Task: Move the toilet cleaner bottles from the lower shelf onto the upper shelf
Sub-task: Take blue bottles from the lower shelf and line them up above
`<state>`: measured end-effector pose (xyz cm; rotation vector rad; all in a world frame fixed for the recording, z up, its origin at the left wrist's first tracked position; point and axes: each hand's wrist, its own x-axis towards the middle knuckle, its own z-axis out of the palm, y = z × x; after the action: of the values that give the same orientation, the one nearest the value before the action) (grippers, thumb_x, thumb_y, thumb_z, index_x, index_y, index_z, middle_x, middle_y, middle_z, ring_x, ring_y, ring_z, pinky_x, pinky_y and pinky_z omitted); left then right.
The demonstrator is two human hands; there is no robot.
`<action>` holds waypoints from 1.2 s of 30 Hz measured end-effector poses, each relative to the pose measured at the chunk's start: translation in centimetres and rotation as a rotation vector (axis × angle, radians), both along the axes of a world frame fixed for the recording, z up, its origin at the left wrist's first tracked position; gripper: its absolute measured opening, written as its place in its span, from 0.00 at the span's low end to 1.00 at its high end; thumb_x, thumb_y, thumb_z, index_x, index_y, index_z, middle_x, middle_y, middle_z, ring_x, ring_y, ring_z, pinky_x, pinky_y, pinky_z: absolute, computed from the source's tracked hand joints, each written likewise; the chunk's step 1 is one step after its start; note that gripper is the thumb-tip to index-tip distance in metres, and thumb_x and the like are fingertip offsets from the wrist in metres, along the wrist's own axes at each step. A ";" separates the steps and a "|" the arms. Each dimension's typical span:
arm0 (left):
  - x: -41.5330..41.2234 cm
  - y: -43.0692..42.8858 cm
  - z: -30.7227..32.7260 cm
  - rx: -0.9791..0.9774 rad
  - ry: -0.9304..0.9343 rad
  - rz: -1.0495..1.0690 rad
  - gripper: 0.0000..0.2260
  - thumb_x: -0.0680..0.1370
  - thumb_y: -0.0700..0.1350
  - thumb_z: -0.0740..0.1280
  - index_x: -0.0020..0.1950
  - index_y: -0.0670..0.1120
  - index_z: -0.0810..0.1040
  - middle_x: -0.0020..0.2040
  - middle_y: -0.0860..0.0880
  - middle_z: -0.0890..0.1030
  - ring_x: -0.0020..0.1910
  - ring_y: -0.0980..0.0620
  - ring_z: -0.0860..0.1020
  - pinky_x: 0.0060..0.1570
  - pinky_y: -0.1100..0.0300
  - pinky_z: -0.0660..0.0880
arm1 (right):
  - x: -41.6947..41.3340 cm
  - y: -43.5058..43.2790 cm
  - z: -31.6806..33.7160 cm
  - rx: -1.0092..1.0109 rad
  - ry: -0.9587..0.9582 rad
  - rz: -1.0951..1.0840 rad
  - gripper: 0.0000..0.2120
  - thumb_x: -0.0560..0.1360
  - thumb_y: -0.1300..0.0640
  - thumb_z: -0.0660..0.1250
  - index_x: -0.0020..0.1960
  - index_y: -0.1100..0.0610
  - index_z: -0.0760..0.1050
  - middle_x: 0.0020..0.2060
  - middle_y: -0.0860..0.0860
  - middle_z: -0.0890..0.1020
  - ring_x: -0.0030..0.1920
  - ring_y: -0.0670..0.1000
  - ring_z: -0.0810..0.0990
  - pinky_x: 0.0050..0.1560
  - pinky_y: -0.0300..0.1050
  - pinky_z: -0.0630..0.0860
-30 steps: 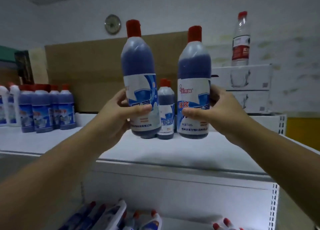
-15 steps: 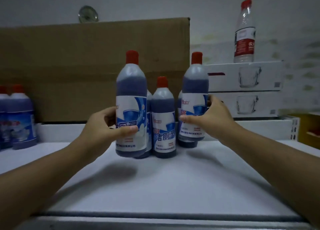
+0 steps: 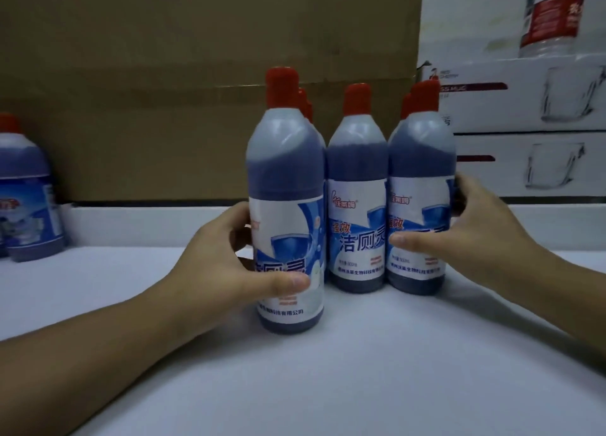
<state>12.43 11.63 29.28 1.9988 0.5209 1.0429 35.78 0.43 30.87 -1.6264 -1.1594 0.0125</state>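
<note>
Head view: on the upper shelf (image 3: 328,386), the left hand (image 3: 226,265) curls round the left bottle (image 3: 285,179) at 9 o'clock of the middle bottle (image 3: 357,179); the right hand (image 3: 478,235) clasps the right bottle (image 3: 421,179) at 3 o'clock. We judge both set down, release pending. What remains below we cannot see. Behind, at 12 o'clock, a cardboard box (image 3: 196,74) and white cartons (image 3: 524,160) block deeper placement.

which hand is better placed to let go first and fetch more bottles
Probably the right hand: the right bottle stands in line beside the middle bottle. The left hand grips the left bottle, forward of that row.
</note>
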 end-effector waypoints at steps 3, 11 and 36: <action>0.0 0.0 0.0 -0.029 0.029 -0.036 0.34 0.48 0.53 0.79 0.52 0.62 0.73 0.48 0.63 0.83 0.48 0.61 0.82 0.41 0.64 0.80 | 0.3 0.0 0.0 -0.037 0.023 0.025 0.39 0.59 0.55 0.80 0.64 0.47 0.65 0.48 0.40 0.74 0.44 0.41 0.75 0.37 0.34 0.71; -0.2 -0.4 0.1 -0.038 0.069 -0.012 0.40 0.49 0.51 0.80 0.57 0.62 0.68 0.55 0.59 0.79 0.54 0.57 0.80 0.50 0.55 0.81 | 0.8 -1.4 -0.3 -0.153 0.120 0.119 0.34 0.64 0.68 0.76 0.64 0.49 0.66 0.51 0.45 0.78 0.52 0.47 0.79 0.50 0.46 0.75; -0.4 0.2 -0.5 0.009 0.091 -0.057 0.39 0.51 0.56 0.79 0.59 0.63 0.68 0.56 0.57 0.80 0.54 0.56 0.80 0.56 0.53 0.78 | -0.1 -1.7 -1.3 -0.202 0.000 0.114 0.35 0.71 0.57 0.72 0.71 0.49 0.56 0.55 0.44 0.73 0.54 0.49 0.76 0.55 0.46 0.75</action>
<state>11.99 11.84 28.81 2.0646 0.5049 0.9244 35.68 -1.24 29.54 -1.7330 -1.2835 0.2088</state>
